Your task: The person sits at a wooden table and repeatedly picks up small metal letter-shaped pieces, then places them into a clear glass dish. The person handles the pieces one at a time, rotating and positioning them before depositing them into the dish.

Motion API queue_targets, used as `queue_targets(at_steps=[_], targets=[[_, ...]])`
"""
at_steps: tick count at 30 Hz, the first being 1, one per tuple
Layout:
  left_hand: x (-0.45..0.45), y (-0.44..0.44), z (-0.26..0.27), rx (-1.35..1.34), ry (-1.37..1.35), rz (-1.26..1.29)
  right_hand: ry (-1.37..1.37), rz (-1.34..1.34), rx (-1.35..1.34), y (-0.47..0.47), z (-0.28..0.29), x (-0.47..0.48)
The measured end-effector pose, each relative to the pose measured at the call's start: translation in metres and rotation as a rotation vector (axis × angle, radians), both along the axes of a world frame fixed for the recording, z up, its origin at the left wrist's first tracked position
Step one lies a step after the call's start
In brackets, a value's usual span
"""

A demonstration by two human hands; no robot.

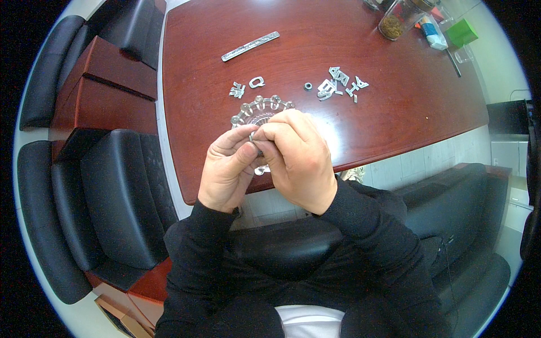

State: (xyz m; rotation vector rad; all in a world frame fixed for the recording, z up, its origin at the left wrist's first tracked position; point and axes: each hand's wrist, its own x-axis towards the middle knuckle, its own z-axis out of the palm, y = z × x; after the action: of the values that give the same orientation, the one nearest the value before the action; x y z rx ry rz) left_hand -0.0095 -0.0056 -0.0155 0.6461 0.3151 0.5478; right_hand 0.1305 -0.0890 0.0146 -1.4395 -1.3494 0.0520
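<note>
A small silver-coloured piece (252, 136) is pinched between the fingertips of my left hand (228, 167) and my right hand (305, 158). Fingers cover most of it, so its shape cannot be told. Directly below the hands stands a clear glass dish with a knobbed rim (259, 100), partly hidden by them. Beyond the dish lie a silver letter Q (256, 82) and a small cluster of silver letters (237, 90). To the right, a loose pile of silver letters (329, 88) lies near a small dark-centred metal ring (307, 86).
A silver strip (250, 46) lies farther back on the reddish wooden table (203, 126). At the far right are a lidded glass jar (393, 25), a blue-and-white packet (433, 33) and a green box (462, 33). Black padded seats (118, 190) line the left side.
</note>
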Motion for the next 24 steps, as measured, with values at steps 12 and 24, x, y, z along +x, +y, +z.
queue_targets(at_steps=[12,24], targets=[[-0.002,0.008,0.005,-0.116,-0.098,0.008,0.095,-0.006,0.011,0.001,0.002,0.004],[-0.006,0.013,0.004,-0.069,-0.109,0.003,0.115,0.068,-0.050,-0.004,0.007,0.005]])
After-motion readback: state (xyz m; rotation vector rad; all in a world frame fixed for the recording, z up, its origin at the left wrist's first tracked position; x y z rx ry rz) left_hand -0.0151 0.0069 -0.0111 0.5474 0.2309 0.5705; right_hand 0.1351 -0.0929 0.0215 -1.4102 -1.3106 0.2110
